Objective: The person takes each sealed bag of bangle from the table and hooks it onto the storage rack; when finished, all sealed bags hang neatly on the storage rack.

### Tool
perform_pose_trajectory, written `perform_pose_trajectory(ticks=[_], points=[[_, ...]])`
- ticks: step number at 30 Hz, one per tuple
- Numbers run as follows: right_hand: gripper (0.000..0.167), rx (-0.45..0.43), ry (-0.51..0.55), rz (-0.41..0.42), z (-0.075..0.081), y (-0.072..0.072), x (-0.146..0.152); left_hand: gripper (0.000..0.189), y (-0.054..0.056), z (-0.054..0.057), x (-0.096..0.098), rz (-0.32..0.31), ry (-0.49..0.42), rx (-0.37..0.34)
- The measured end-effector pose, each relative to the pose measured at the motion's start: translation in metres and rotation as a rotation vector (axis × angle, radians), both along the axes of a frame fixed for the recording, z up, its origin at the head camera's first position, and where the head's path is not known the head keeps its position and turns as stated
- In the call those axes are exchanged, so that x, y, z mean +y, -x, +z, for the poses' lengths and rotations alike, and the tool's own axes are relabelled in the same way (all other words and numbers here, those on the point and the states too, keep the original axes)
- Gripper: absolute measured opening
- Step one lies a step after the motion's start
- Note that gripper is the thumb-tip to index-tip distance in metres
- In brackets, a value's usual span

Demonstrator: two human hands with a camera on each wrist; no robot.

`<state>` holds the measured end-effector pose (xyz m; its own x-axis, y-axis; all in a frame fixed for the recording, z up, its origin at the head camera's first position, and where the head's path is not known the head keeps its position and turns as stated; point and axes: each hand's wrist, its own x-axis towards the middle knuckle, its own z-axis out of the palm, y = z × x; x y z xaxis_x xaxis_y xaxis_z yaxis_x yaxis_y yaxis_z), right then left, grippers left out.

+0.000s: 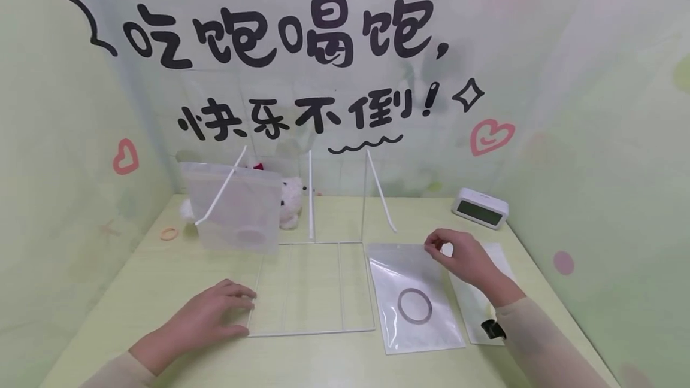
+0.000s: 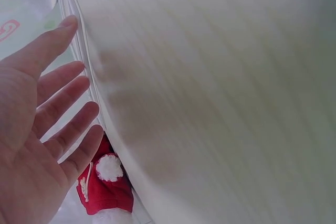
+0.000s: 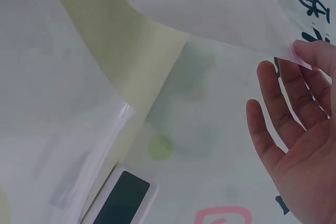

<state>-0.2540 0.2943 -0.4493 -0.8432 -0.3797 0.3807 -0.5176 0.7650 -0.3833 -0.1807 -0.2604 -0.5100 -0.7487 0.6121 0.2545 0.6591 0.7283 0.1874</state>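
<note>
A white wire rack (image 1: 311, 333) stands mid-table, with three prongs rising behind its flat base. My left hand (image 1: 210, 316) rests at the base's left side, fingers loosely extended along the wire; the left wrist view shows that hand (image 2: 42, 119) with spread fingers and nothing in the palm. Thumb and fingertips of my right hand (image 1: 458, 256) pinch the top right corner of a clear plastic bag (image 1: 393, 280) with a round ring mark. In the right wrist view this bag (image 3: 210, 9) slopes up to the pinching hand (image 3: 304, 108). Another frosted bag (image 1: 237, 202) hangs at the rack's left prong.
A second flat plastic bag (image 1: 469, 304) lies on the right, partly under my right forearm. A white digital clock (image 1: 480, 208) stands at the back right. Behind the hanging bag sits a pink plush toy (image 1: 291, 199). A small orange ring (image 1: 169, 234) lies at the left.
</note>
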Motion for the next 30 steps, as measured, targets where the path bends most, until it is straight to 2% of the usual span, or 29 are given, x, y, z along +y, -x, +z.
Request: perform_pose_trajectory(ticks=[10,20,24,30], points=[[0.017,0.138,0.021,0.007,0.023,-0.021,-0.009,0.041,0.000,0.001,0.004,0.015,0.030,-0.014],[0.029,0.283,0.095,0.113,0.053,-0.041,-0.029,0.040,0.000,0.003,0.005,0.022,0.043,-0.021],[0.029,0.340,0.105,0.166,0.067,-0.048,-0.038,0.039,0.000,0.002,0.004,0.013,0.039,-0.013],[0.025,0.376,0.103,0.224,0.089,-0.058,-0.051,0.040,-0.001,0.004,0.005,0.003,0.034,-0.017]])
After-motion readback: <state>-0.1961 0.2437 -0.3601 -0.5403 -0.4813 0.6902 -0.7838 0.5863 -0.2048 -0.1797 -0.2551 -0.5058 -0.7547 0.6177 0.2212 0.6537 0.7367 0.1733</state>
